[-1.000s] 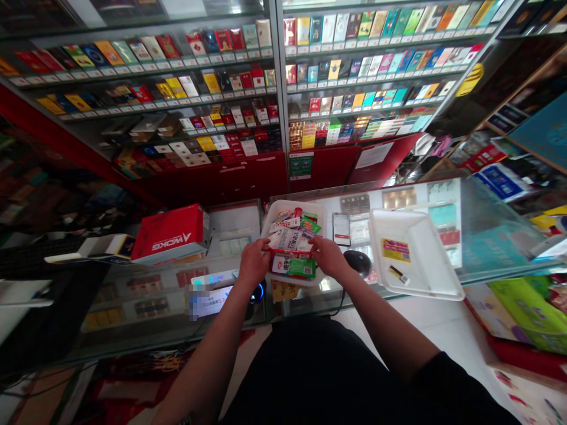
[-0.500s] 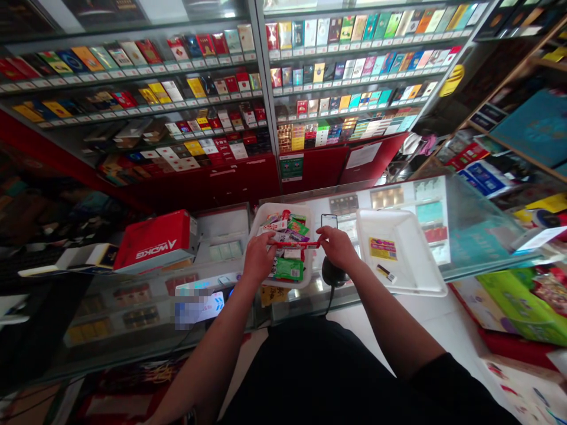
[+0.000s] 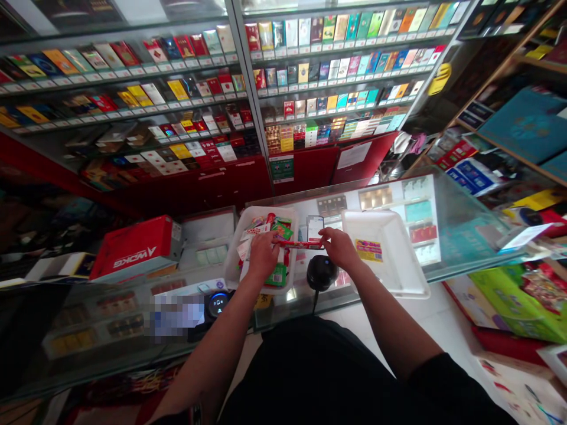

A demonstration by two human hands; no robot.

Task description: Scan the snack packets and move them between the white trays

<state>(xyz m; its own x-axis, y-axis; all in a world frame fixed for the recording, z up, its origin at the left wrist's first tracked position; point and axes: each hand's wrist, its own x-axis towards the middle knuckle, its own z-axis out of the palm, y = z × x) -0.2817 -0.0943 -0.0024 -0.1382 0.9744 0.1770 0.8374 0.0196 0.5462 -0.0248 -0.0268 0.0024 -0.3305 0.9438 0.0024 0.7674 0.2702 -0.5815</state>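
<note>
A thin red packet is stretched level between my two hands. My left hand pinches its left end, over a white basket filled with colourful snack packets. At the packet's right end my right hand is closed on it, just above a black round device with a cable. Behind the red packet a phone with a lit screen lies on the glass counter. To the right, a white tray holds a yellow and pink packet.
On the left of the counter stand a red box and a round device with a blue-lit display. Shelves of small boxes rise behind. A green box is at the lower right.
My hands and the red packet have shifted right relative to the basket, away from its middle. The view has turned slightly, and the small dark item in the white tray is now hidden.
</note>
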